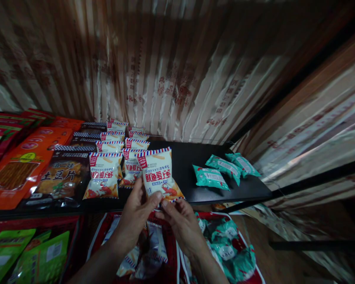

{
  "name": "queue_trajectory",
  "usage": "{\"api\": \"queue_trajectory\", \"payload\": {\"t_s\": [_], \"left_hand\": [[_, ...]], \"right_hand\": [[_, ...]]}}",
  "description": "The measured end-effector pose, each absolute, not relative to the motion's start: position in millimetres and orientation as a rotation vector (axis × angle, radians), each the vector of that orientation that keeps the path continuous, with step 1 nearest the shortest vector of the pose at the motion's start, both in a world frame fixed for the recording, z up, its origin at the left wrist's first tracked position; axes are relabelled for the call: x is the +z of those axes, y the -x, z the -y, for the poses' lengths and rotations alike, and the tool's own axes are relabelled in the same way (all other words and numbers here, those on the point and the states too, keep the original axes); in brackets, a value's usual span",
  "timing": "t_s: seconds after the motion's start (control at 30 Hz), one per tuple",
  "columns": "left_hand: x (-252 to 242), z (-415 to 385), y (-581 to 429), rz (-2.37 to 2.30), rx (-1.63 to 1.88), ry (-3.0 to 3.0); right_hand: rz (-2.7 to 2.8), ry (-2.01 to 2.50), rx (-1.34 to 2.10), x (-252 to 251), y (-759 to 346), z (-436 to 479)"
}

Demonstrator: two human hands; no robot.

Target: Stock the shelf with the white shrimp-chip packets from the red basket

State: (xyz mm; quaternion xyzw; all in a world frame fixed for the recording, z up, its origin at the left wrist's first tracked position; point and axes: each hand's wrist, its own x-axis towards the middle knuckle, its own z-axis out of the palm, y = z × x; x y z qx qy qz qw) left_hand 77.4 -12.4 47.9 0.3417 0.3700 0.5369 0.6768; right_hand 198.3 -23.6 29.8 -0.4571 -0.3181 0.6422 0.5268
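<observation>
A white snack bag (158, 171) with a red-and-blue striped top edge stands upright between my hands, at the front of the black shelf (185, 157). My left hand (140, 207) grips its lower left side, thumb on the front. With thumb and fingers, my right hand (177, 219) pinches its bottom edge. Just left of it, a matching snack bag (103, 175) leans at the front of a row of the same kind. Behind the held bag runs a second row of these bags (132, 173), partly covered by it.
Teal packets (211, 177) lie on the shelf's right part. Dark brown pouches (63, 173) and orange pouches (29, 157) fill the left. Below are a red basket of teal packets (229, 248), more striped bags (154, 244) and green packs (41, 252). A black metal post (272, 94) slants at right.
</observation>
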Motion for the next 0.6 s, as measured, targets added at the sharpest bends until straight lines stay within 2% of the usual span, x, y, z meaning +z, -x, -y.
{"api": "queue_trajectory", "payload": {"t_s": [0.27, 0.6], "left_hand": [[49.3, 10.4, -71.8, -0.844, 1.202, -0.741], [50.9, 18.2, -80.5, -0.826, 0.889, -0.855]], "right_hand": [[1.356, 1.146, 1.621, 54.4, -247.9, 15.5], [1.003, 1.153, 1.218, 52.4, -264.4, 6.9]]}}
